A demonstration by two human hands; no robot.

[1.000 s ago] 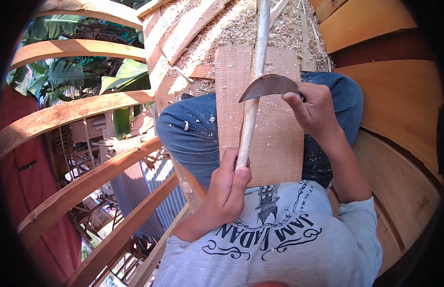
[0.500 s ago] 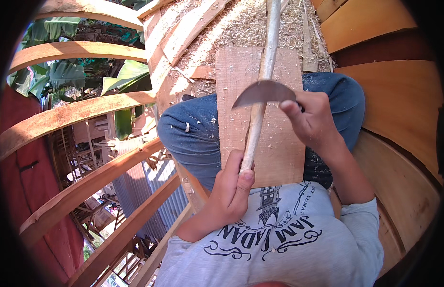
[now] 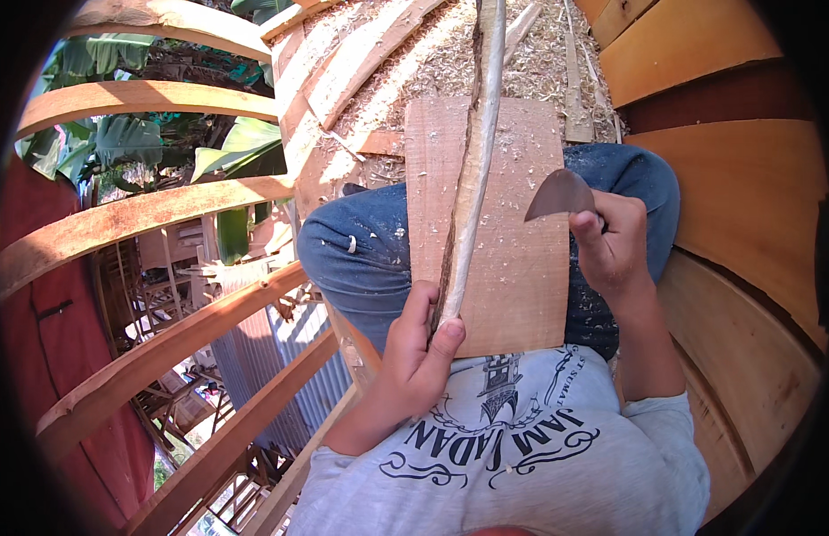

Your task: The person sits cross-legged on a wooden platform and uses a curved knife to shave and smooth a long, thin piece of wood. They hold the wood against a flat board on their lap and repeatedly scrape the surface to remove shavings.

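Note:
My left hand (image 3: 419,353) is wrapped round the near end of a long wooden stick (image 3: 473,179), pale and peeled on one side with rough dark bark on the other. The stick slants up and away over a flat board (image 3: 526,259) lying across my lap. In my right hand (image 3: 614,241) is a knife (image 3: 559,195) with a broad curved blade; its handle is mostly hidden in my fist. The blade points left over the board's right edge, apart from the stick. Small shavings dot the board.
Wood shavings (image 3: 414,67) and loose strips (image 3: 365,58) cover the floor ahead. Curved wooden rails (image 3: 164,205) run along my left, with banana leaves (image 3: 129,138) and corrugated sheet (image 3: 280,357) beyond. Brown wooden planks (image 3: 727,174) form a wall at right. My jeans (image 3: 356,241) are dusted with chips.
The knife has moved right, off the stick. My left hand has shifted slightly left and down, and the stick has turned so its barked side shows.

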